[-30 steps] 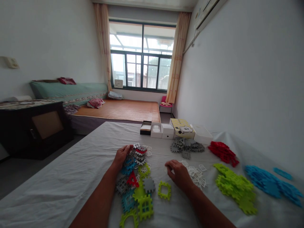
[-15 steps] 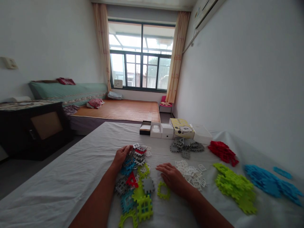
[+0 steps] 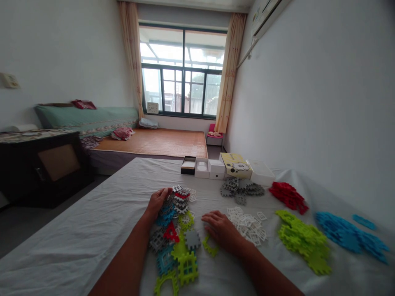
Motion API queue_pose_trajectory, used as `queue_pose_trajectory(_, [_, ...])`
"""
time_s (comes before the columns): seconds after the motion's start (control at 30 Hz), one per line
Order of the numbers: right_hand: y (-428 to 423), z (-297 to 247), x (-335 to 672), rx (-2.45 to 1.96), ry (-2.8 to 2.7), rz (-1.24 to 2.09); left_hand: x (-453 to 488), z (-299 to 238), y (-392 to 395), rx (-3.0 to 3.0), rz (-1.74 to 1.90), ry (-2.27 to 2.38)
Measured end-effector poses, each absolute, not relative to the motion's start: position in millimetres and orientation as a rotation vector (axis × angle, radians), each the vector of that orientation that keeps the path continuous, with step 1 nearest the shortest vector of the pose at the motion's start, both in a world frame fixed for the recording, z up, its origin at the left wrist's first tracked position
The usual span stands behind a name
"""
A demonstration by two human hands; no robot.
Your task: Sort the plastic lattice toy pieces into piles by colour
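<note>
A mixed heap of plastic interlocking building pieces (image 3: 180,248) in green, blue, red, grey and white stretches along the middle of the table. My left hand (image 3: 158,201) rests against its far left edge, fingers reaching toward the grey and white pieces; its fingertips are partly hidden. To the right of the heap, my right hand (image 3: 220,227) lies low with its fingers stretched out and nothing visible in them. Under its near side is a green frame piece (image 3: 211,248), partly covered. Just beyond the right hand are white window-shaped pieces (image 3: 247,224) in a loose pile.
Sorted piles of grey pieces (image 3: 242,188), red pieces (image 3: 288,196), green pieces (image 3: 304,242) and blue pieces (image 3: 345,232) lie to the right. Along the back edge stand a black box (image 3: 188,165), white boxes (image 3: 217,168) and a yellow cartoon box (image 3: 236,165). A wall borders the right side.
My right hand has shifted slightly left and now covers more of the green frame piece. My left hand stays in place. The view has moved a little.
</note>
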State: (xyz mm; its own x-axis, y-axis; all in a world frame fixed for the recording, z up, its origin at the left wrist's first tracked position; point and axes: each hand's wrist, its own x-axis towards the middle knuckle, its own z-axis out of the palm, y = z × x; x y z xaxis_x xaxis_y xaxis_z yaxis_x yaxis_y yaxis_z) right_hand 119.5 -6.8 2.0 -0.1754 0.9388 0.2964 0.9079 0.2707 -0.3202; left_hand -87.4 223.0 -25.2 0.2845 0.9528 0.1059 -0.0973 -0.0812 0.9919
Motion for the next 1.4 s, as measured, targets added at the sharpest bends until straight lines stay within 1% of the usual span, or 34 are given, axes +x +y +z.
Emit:
queue_pose_trajectory(0.3, [1, 4, 88, -1.604, -2.305, 0.153, -87, -26, 222, 1.368, 1.105, 0.87])
queue_pose_trajectory(0.57, [-5, 3, 103, -1.698, -2.104, 0.04, -88, -23, 220, 1.398, 1.092, 0.876])
queue_pose_trajectory(0.87, [-3, -3, 108, -1.592, -2.215, 0.095, -88, -24, 221, 1.374, 1.091, 0.876])
queue_pose_trajectory(1.03, [-2, -5, 112, -1.525, -2.129, 0.111, -88, -20, 219, 1.376, 1.087, 0.866])
queue_pose_trajectory(1.13, [-3, 2, 118, -1.596, -2.003, 0.011, -88, -19, 220, 1.369, 1.099, 0.87])
queue_pose_trajectory(1.23, [-14, 22, 144, -1.735, -1.847, -0.16, -89, -22, 224, 1.357, 1.095, 0.868])
queue_pose_trajectory(1.33, [-48, 39, 195, -1.954, -1.678, -0.397, -89, -26, 228, 1.348, 1.111, 0.86])
queue_pose_trajectory(1.4, [-82, 38, 236, -2.124, -1.562, -0.559, -89, -26, 227, 1.353, 1.138, 0.871])
